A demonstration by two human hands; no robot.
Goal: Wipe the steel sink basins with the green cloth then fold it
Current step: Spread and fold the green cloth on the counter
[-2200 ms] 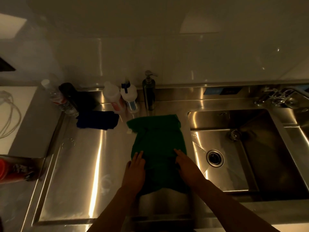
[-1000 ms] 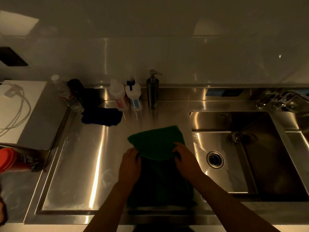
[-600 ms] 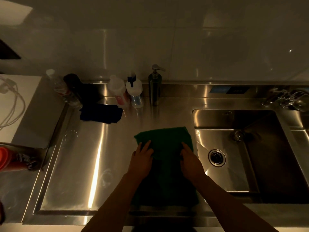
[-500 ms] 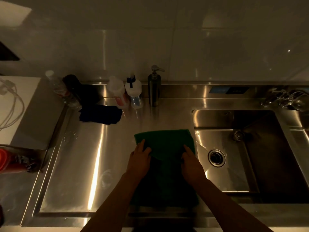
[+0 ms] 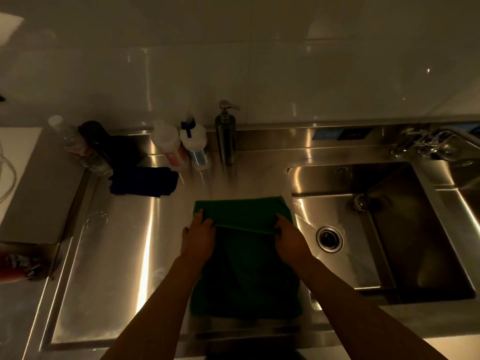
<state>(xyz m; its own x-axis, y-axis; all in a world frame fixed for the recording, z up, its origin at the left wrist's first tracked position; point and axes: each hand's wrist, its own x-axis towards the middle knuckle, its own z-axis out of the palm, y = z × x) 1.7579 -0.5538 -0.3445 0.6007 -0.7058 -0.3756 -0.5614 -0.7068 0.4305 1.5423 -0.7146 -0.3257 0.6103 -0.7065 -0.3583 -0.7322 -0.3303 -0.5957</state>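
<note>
Currently, reading from your left: the dark blue cloth (image 5: 144, 181) and the steel soap dispenser (image 5: 225, 133) stand at the back of the steel counter (image 5: 117, 242), well apart from the work.

Your left hand (image 5: 198, 237) pinches the left end of a raised edge of the green cloth (image 5: 241, 211), fingers curled round it. The cloth lies on the counter just left of the sink basin (image 5: 405, 242), its near part in your shadow. Your right hand (image 5: 289, 239) grips the right end of the same edge in the same way.

Change noted: two seconds ago both hands lay flat on a longer cloth whose far edge reached near the bottles. That far edge now sits closer to you, and a brighter upper layer overlies the darker one, its edge strung between your hands.

Judgement: wiping appears finished and folding is in progress. The layer is not yet laid flat; its right corner lies close to the basin rim. The basin and its drain (image 5: 329, 239) hold nothing I can make out.
</note>
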